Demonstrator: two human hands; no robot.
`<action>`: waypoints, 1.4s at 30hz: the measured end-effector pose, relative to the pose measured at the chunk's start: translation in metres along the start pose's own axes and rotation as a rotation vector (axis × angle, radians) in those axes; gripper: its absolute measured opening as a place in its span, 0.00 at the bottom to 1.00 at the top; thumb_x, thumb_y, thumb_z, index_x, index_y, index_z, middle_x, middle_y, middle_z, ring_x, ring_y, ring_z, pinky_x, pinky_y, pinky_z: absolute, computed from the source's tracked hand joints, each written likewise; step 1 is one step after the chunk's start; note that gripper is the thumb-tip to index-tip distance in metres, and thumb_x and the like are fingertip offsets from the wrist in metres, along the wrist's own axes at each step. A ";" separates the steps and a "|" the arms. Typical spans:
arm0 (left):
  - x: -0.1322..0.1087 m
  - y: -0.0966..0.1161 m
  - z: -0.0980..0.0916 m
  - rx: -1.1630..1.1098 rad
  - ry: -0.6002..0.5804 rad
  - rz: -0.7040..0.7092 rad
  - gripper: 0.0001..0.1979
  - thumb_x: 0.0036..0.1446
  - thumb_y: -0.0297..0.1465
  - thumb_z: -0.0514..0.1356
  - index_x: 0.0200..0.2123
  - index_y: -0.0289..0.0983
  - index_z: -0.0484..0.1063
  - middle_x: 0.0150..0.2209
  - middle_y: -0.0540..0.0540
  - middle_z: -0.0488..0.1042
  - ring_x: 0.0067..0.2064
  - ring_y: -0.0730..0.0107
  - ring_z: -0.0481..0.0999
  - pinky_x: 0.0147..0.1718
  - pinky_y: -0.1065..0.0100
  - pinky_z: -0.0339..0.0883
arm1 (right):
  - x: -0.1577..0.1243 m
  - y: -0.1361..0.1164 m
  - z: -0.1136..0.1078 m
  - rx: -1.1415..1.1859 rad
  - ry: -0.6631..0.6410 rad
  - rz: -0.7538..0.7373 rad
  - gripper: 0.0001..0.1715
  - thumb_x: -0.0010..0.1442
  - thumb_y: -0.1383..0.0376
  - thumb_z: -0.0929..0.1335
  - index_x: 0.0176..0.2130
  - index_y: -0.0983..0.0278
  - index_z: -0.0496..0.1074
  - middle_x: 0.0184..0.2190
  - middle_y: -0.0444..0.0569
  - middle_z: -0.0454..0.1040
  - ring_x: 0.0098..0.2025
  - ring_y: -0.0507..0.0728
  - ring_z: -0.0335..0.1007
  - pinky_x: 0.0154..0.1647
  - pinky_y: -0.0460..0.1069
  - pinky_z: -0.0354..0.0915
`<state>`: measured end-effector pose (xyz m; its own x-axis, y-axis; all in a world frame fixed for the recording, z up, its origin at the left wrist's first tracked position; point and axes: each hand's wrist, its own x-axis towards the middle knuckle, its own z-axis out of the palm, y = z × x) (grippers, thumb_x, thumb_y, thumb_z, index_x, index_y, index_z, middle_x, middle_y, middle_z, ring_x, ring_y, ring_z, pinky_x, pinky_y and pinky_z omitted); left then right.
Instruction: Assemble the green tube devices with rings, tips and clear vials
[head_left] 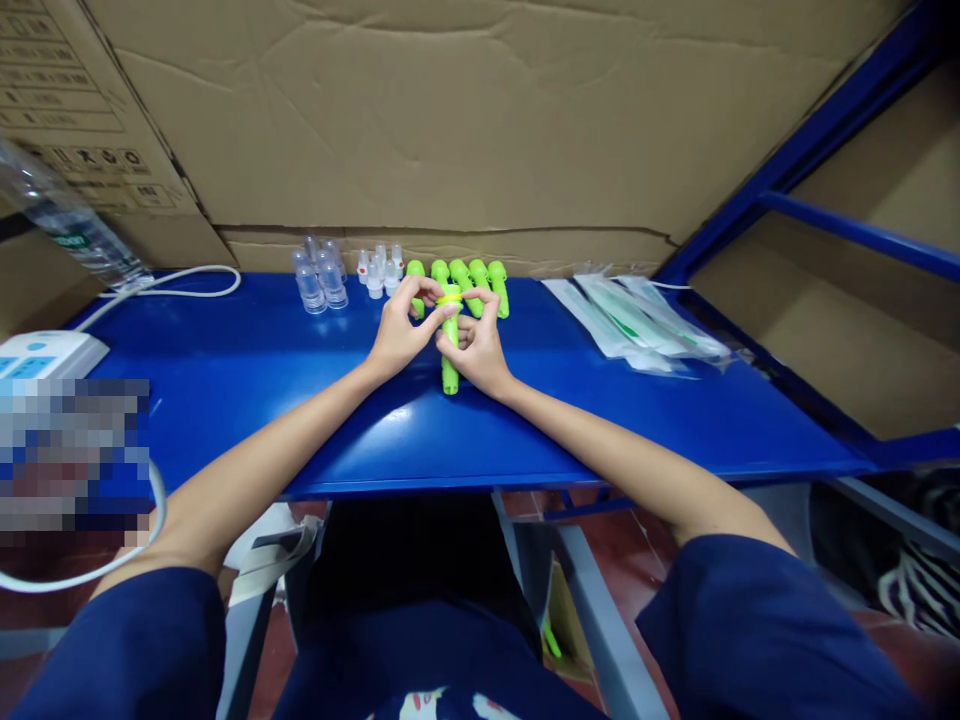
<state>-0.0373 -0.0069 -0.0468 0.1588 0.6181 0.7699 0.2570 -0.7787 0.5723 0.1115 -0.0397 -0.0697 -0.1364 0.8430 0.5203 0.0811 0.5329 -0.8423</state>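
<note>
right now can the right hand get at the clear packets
Probably yes: the packets lie flat to the right of the right hand with bare table between, though it grips the green tube.

A glossy, smooth blue-painted metal desk [225,380] is seen. Matt green plastic is shown by the tube [450,345]; clear plastic by the vials [319,280]; creased cardboard [480,120] behind.

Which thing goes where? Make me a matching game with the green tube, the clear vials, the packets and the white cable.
1 green tube
2 clear vials
3 sealed packets
4 white cable

a right part of the blue table
b held by left hand and right hand
c back edge, far left
d back edge, just left of middle

Pairs: 1-b, 2-d, 3-a, 4-c
</note>
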 end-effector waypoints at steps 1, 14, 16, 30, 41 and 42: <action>0.000 -0.002 0.001 0.005 0.003 -0.001 0.20 0.63 0.50 0.65 0.42 0.39 0.72 0.40 0.46 0.77 0.40 0.67 0.78 0.35 0.67 0.69 | 0.001 0.001 0.000 0.005 0.004 0.003 0.38 0.60 0.47 0.75 0.52 0.53 0.48 0.28 0.36 0.71 0.22 0.52 0.68 0.24 0.48 0.66; -0.002 -0.022 -0.004 0.025 0.060 -0.009 0.20 0.67 0.50 0.61 0.49 0.41 0.69 0.46 0.43 0.77 0.45 0.65 0.80 0.36 0.67 0.69 | 0.009 0.008 -0.009 0.028 -0.066 0.078 0.43 0.67 0.37 0.63 0.69 0.59 0.58 0.52 0.56 0.77 0.45 0.62 0.79 0.45 0.59 0.78; -0.001 -0.019 -0.006 0.061 0.066 0.000 0.19 0.67 0.49 0.62 0.48 0.40 0.71 0.44 0.44 0.77 0.45 0.65 0.79 0.36 0.67 0.69 | 0.008 0.009 -0.009 0.026 -0.084 0.089 0.44 0.67 0.39 0.63 0.70 0.60 0.59 0.56 0.57 0.76 0.49 0.63 0.79 0.50 0.60 0.78; 0.000 -0.014 -0.010 0.064 0.006 -0.015 0.13 0.64 0.41 0.66 0.43 0.38 0.73 0.41 0.45 0.79 0.42 0.66 0.79 0.36 0.68 0.69 | 0.002 0.005 -0.005 -0.020 -0.021 -0.033 0.39 0.61 0.56 0.73 0.63 0.56 0.54 0.47 0.52 0.77 0.49 0.61 0.80 0.56 0.62 0.76; 0.000 -0.013 -0.010 0.091 -0.048 -0.031 0.07 0.63 0.34 0.66 0.41 0.38 0.73 0.41 0.46 0.79 0.41 0.66 0.78 0.36 0.67 0.69 | 0.000 -0.003 -0.006 -0.070 -0.006 -0.030 0.31 0.58 0.63 0.71 0.57 0.56 0.57 0.29 0.38 0.69 0.27 0.53 0.67 0.32 0.50 0.70; -0.001 -0.013 -0.010 0.093 -0.054 -0.033 0.08 0.63 0.34 0.66 0.41 0.38 0.73 0.41 0.46 0.79 0.41 0.66 0.78 0.36 0.67 0.69 | 0.000 -0.003 -0.006 -0.070 -0.007 -0.029 0.31 0.57 0.63 0.71 0.56 0.56 0.57 0.29 0.38 0.69 0.26 0.52 0.66 0.31 0.49 0.68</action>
<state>-0.0504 0.0017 -0.0517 0.1989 0.6500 0.7335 0.3503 -0.7461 0.5662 0.1171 -0.0412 -0.0664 -0.1467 0.8266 0.5434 0.1459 0.5614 -0.8146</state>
